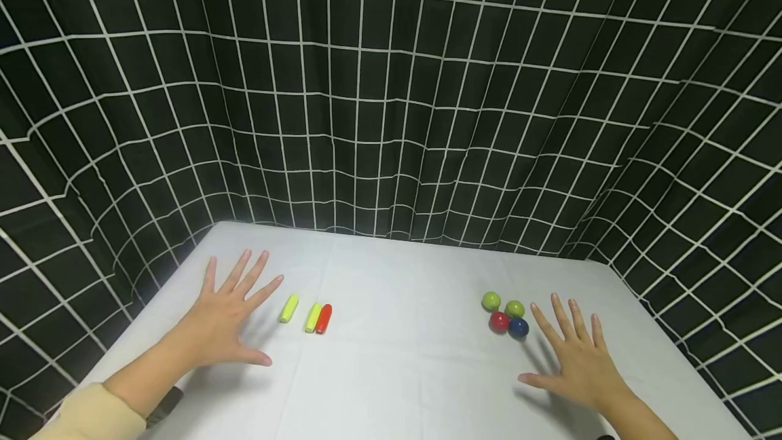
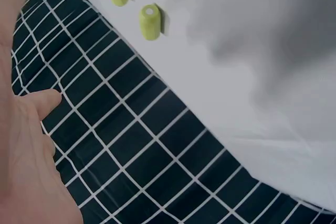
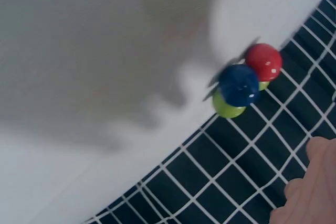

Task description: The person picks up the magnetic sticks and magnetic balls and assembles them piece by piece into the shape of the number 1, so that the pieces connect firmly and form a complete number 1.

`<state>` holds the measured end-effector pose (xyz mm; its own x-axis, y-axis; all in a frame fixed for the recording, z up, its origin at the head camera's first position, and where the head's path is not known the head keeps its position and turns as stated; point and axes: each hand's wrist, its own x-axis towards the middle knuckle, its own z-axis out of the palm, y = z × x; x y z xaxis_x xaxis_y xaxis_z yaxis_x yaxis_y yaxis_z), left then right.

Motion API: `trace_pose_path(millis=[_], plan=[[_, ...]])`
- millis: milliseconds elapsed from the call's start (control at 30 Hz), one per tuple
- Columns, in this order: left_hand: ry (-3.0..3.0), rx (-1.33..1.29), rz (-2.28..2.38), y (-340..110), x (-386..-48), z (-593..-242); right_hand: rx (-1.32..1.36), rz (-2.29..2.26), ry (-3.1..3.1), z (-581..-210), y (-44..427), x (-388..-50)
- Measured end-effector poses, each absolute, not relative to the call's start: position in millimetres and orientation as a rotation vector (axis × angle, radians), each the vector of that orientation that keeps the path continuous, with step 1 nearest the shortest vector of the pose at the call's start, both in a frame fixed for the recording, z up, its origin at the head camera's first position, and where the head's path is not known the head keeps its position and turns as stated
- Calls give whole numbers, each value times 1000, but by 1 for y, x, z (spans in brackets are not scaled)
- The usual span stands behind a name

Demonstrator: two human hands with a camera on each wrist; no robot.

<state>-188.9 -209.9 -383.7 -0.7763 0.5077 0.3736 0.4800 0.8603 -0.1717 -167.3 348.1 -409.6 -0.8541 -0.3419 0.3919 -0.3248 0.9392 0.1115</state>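
Note:
My left hand [image 1: 220,321] hovers over the left of the white table with its fingers spread, holding nothing. Just right of it lies a short yellow-green rod [image 1: 289,308] with a rounded end. A second yellow-green rod [image 1: 313,318] and a red rod [image 1: 324,319] lie side by side a little further right. On the right, my right hand [image 1: 577,365] is also spread and holds nothing. Near its fingertips cluster four-square glossy balls: two green, one [image 1: 491,301] behind the other, a red ball [image 1: 499,322] and a dark blue ball [image 3: 239,85].
A white cloth covers the table [image 1: 391,372]. Black curtains [image 1: 379,107] with a white grid hang behind it and along both sides. A dark band [image 1: 165,407] sits at the left wrist, by a cream sleeve [image 1: 91,416].

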Motion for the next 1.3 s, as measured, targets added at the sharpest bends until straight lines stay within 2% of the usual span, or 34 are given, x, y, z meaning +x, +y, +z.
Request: trace_pose_path(millis=[333, 1100, 1300], plan=[[-2788, -715, -72, -194, -188, -386, 349, 143, -2749, -402, 330, -177], [-2980, -340, -667, -128, -220, -399, -29, 718, -2834, -416, 334, -210], [-2964, -323, -776, -118, -224, -407, -91, 843, -2842, -417, 331, -211]])
